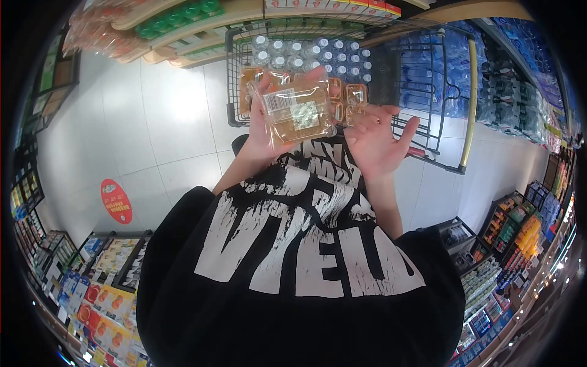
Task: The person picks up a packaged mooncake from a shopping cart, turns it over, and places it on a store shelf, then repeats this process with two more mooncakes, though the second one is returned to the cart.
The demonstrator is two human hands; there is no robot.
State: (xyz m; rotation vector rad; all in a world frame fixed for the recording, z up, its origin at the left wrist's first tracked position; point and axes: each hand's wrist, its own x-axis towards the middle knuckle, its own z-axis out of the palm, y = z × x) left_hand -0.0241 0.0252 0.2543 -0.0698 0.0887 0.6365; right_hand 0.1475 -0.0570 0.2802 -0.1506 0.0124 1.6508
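In the head view my left hand (259, 129) holds up a clear plastic package (313, 131) with brownish contents, which I cannot make out exactly. A white barcode label and a second, greenish-white patch show on its face. My left thumb lies along its left side, and fingertips show at its top edge. Just right of the package, my right hand (380, 144) is palm up with its fingers spread, fingertips close to the package's right edge. Behind both hands stands a wire shopping cart (235, 46). Orange-brown clear packs (356, 95) lie inside it, partly hidden by the held package.
Shrink-wrapped water bottles (299, 52) fill the cart's far side. The yellow cart handle (470, 98) is at right, before stacked blue bottle packs (460, 70). Shelves (177, 37) line the far left. A red oval sticker (116, 201) marks the tiled floor. Boxed goods (110, 306) stand behind me.
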